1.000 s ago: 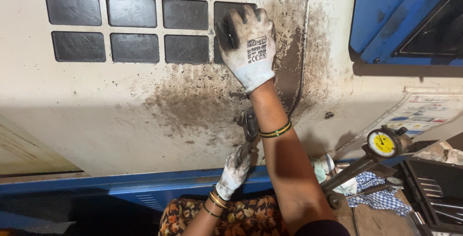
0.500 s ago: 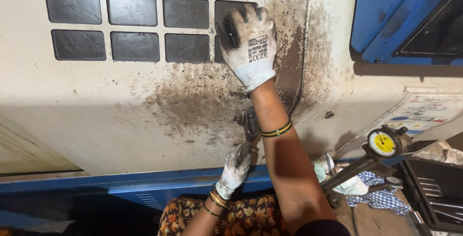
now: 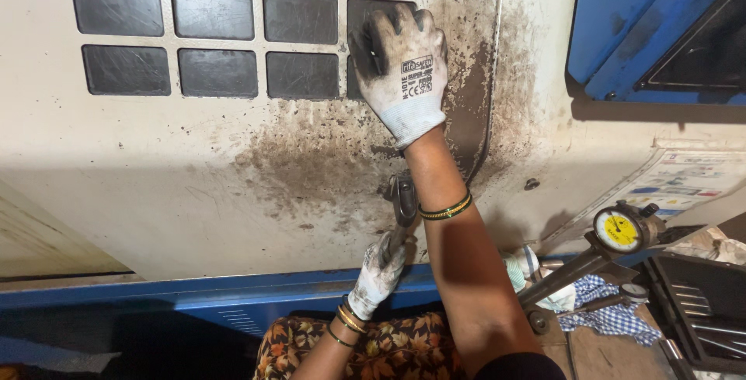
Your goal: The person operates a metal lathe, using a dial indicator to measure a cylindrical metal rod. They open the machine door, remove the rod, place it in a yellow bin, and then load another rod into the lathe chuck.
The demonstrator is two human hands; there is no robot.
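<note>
Left hand on the handle, right hand braced on the panel above

The handle (image 3: 401,205), a dark metal lever on the grimy cream panel (image 3: 194,170), stands nearly upright, its long axis running up and down. The left hand (image 3: 377,275) is the nearer one: it sits just below the handle, gloved fingers (image 3: 386,249) closed around the lower end. The right hand (image 3: 406,65) lies well above the handle, fingers spread open and pressed flat on the panel at the edge of the dark grid of squares (image 3: 233,38), gripping nothing; its forearm passes just right of the handle. A yellow dial gauge (image 3: 619,228) sits well to the right of the handle. Compared with the earlier frames, both hands and the handle hold the same places.
</note>
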